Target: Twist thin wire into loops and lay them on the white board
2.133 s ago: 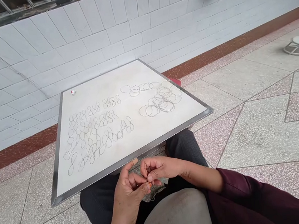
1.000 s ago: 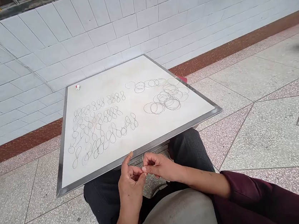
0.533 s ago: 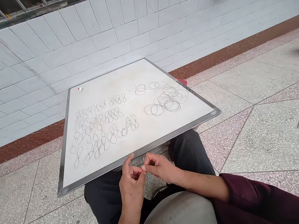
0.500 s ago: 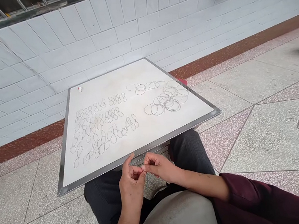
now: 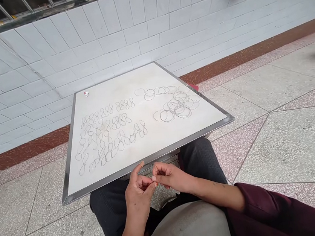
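Observation:
Just beyond the table's near edge, over my lap, my left hand and my right hand meet at the fingertips. Both pinch a thin wire loop, of which only a short arc shows above the right fingers; the rest is hidden by my hands. On the white table, several wires twisted into figure-eights lie in rows on the left half. Loose round wire rings overlap in a pile on the right half.
A small red and white object sits near the table's far left corner. A metal rim edges the table, which stands close to a white tiled wall. Something red shows behind the right edge. My knees are under the table.
My fingertips have shifted slightly, with the left thumb now stretched a little further toward the right hand. The view has moved slightly; the wires on the table lie as before.

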`<state>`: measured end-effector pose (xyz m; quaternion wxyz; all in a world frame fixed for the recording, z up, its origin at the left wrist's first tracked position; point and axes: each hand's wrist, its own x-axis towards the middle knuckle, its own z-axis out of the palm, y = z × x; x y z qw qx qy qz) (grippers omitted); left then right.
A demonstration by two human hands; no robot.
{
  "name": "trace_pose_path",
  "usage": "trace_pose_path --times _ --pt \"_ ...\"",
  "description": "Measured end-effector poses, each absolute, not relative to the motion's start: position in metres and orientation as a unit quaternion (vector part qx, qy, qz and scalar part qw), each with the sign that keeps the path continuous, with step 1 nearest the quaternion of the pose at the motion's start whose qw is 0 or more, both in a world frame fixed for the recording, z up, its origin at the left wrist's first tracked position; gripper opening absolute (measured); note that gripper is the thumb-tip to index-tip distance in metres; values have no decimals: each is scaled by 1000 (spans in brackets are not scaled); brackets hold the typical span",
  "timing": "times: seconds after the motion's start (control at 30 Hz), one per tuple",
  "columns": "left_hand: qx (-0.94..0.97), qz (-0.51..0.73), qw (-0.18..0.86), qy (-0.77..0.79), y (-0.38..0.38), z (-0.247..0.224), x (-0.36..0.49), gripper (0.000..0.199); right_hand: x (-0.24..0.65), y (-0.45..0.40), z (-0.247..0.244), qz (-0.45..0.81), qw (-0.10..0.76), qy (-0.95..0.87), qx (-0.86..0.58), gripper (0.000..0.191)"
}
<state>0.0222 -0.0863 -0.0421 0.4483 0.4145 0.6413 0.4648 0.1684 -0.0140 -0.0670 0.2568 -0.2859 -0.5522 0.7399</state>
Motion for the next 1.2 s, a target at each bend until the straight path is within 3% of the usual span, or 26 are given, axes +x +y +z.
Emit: trace_pose_path --times 0.37,0.63,0.8,1.0,1.2 --pt "405 450 475 639 -85 -46 18 70 173 -7 -59 699 222 -603 -312 42" --pt "418 436 440 665 -79 -52 22 59 161 -8 -75 571 317 -673 -348 41" --pt "391 461 466 646 -77 -56 21 63 164 -2 -72 592 290 -672 -337 41" --pt "382 464 490 632 -79 -59 19 70 168 1 -69 662 269 -618 -327 32" --pt "401 454 455 653 -80 -59 26 63 163 -7 -77 567 348 -674 -320 19"
